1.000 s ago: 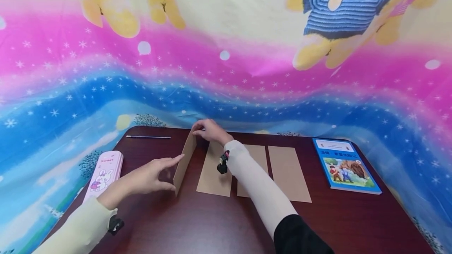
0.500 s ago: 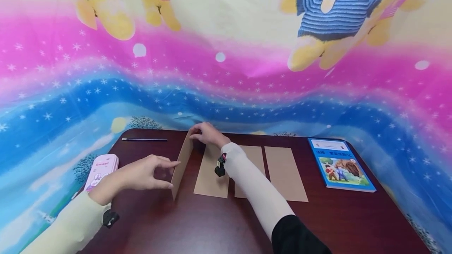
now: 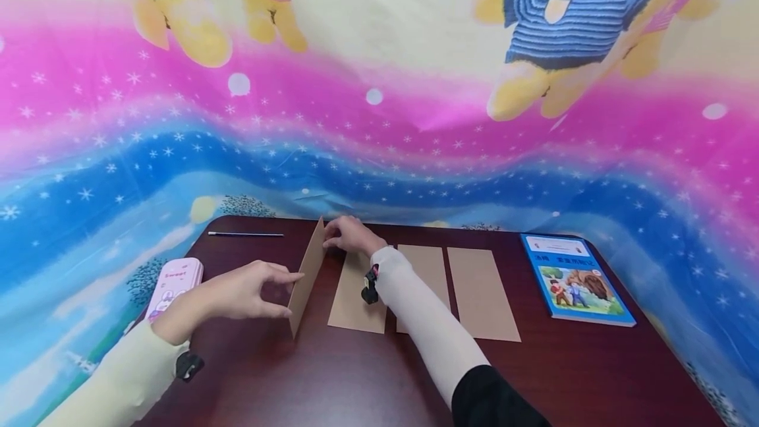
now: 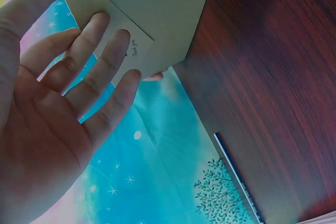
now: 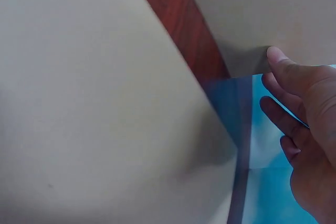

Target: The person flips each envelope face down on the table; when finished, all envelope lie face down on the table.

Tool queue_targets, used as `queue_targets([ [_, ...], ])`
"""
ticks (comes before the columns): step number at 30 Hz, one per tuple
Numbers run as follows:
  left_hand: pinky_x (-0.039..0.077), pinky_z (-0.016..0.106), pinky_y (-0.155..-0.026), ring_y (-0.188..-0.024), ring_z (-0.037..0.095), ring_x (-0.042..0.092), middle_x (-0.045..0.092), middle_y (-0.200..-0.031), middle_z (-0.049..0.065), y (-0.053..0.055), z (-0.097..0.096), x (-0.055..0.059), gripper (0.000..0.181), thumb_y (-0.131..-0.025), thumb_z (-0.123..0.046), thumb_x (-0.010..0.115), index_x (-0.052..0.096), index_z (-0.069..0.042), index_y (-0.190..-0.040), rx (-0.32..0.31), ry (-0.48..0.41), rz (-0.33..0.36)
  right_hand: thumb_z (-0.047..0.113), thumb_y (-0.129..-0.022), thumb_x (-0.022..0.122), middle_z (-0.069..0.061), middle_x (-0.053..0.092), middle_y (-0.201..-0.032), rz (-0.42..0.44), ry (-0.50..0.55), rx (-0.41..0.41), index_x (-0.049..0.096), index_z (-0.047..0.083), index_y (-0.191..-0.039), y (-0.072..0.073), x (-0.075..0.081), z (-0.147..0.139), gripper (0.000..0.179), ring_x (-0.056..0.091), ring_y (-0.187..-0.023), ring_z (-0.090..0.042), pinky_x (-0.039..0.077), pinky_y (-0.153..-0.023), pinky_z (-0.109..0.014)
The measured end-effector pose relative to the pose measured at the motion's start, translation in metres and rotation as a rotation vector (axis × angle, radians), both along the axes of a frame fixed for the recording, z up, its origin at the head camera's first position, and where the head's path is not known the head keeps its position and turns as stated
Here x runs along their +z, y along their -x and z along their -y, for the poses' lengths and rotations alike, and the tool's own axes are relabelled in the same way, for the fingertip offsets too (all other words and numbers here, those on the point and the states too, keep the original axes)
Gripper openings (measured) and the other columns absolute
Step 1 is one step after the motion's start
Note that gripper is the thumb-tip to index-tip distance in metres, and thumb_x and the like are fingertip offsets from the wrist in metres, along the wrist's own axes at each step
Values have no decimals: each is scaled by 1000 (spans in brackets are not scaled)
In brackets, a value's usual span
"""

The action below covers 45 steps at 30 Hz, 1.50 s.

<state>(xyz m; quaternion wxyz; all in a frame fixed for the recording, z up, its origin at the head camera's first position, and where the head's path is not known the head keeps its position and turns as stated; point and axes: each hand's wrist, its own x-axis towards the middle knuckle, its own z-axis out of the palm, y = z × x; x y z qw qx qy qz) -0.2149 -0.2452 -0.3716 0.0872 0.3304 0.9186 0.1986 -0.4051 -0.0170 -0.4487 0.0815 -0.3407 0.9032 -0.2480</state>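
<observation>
A brown kraft-paper card (image 3: 308,272) stands on its long edge on the table, left of centre. Small "Thank you" print shows on its left face in the left wrist view. My left hand (image 3: 249,290) is at that face, with the index finger and thumb tips touching it and the other fingers extended. At the far end, my right hand (image 3: 352,234) pinches the card; in the right wrist view its thumb (image 5: 275,55) lies on the face while the fingers are by the edge. Flat brown cards lie to the right: one (image 3: 352,312) partly under the right wrist, two (image 3: 421,259) (image 3: 483,295) beyond.
A pink pencil case (image 3: 174,285) with a rabbit print lies at the left edge. A pencil (image 3: 246,234) lies at the back left. On the right is a blue picture-covered book (image 3: 578,282). A patterned curtain (image 3: 379,150) hangs behind the dark wooden table (image 3: 332,381).
My right hand has lowered slightly from the standing card's top far corner, which now shows above the fingers. The left hand has stayed against the card with its fingers a little lower.
</observation>
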Motion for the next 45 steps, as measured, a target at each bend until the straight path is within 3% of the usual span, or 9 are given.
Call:
queue_targets([
  [10, 52, 49, -103, -125, 27, 64, 71, -126, -1, -2, -2, -1, 66, -89, -42, 79, 62, -7, -142, 19, 7, 25, 30, -99, 69, 11, 77, -106, -51, -78, 9, 79, 24, -108, 0, -19, -3, 14, 66, -104, -10, 32, -116, -48],
  [16, 50, 50, -105, -128, 30, 62, 69, -132, 5, -3, -6, -3, 65, -89, -42, 79, 62, -7, -142, 20, 5, 25, 31, -100, 68, 11, 74, -108, -114, -157, -7, 79, 27, -104, -5, -27, -8, 12, 61, -107, -11, 33, -104, -45],
  [24, 51, 50, -104, -125, 28, 65, 70, -131, 6, -3, -2, 0, 62, -90, -41, 78, 64, -6, -139, 18, -4, -42, 31, -100, 68, 10, 74, -111, -74, -74, -30, 78, 26, -105, 1, -20, -18, 13, 61, -108, -11, 28, -110, -47],
  [29, 54, 46, -102, -121, 25, 67, 71, -131, 7, -1, 10, 3, 60, -90, -34, 79, 63, -4, -139, 23, -59, -93, 30, -99, 68, 8, 77, -107, -26, 15, -59, 78, 23, -108, 8, -7, -24, 14, 65, -102, -13, 23, -115, -47],
  [35, 59, 31, -86, -99, 12, 70, 72, -122, 7, 0, 21, 5, 63, -92, -27, 78, 57, 6, -142, 10, -178, -46, 29, -100, 68, 5, 77, -116, 28, 89, -60, 77, 21, -115, 14, 4, -32, 20, 65, -116, -16, 24, -118, -48],
  [38, 59, 30, -84, -97, 11, 69, 72, -120, 7, 1, 24, 4, 66, -92, -26, 78, 53, 8, -144, 15, -187, -20, 27, -101, 67, 2, 76, -120, 60, 126, -57, 76, 19, -120, 17, 6, -36, 23, 65, -118, -17, 36, -118, -42],
  [41, 59, 32, -85, -96, 10, 70, 72, -119, 6, 3, 26, 3, 69, -92, -23, 78, 49, 10, -146, 31, -171, 5, 25, -101, 67, -2, 75, -118, 90, 194, -65, 74, 15, -122, 19, 8, -38, 25, 67, -113, -18, 51, -104, -38],
  [43, 58, 30, -83, -91, 7, 68, 72, -111, 3, 5, 27, 3, 69, -92, -20, 78, 48, 12, -146, 44, -150, 21, 25, -100, 68, -2, 74, -116, 99, 226, -77, 74, 15, -122, 21, 10, -39, 25, 68, -110, -18, 55, -99, -36],
  [45, 54, 27, -77, -82, 3, 63, 72, -105, 3, 7, 27, 2, 50, -91, -18, 78, 64, 8, -131, 58, -130, 32, 26, -100, 68, -1, 73, -115, 93, 234, -86, 74, 16, -122, 21, 11, -38, 25, 67, -110, -17, 54, -99, -37],
])
